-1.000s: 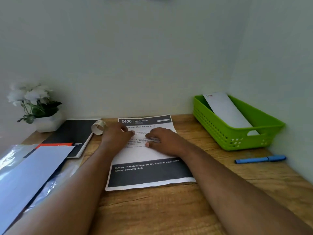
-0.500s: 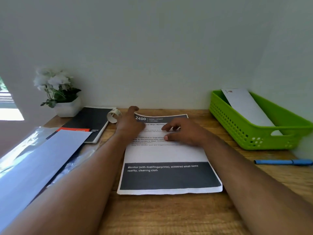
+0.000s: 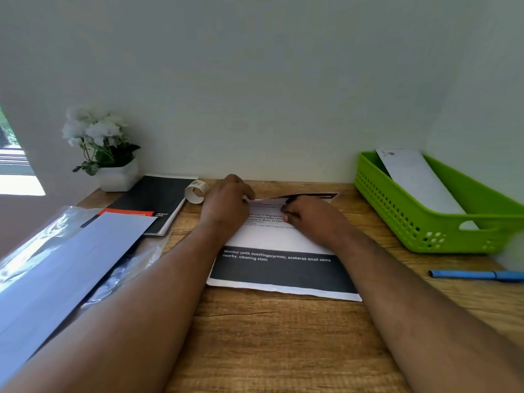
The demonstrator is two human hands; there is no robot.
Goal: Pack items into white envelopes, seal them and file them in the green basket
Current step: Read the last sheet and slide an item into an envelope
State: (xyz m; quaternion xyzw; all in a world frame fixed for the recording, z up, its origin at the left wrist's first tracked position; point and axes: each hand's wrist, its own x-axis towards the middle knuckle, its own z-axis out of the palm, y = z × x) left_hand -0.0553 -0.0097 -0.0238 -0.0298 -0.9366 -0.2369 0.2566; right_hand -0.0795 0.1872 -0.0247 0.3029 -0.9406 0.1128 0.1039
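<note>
My left hand [image 3: 226, 204] has the far edge of the printed sheet [image 3: 279, 260] in its grip, lifting it off the worktop [image 3: 283, 344], my right hand [image 3: 307, 217] presses on the sheet with curled fingers, and a white envelope [image 3: 419, 180] leans in the green basket [image 3: 442, 222].

Soft daylight from the left window [image 3: 17, 177]; wide-angle edges bend, slightly blurred.
</note>
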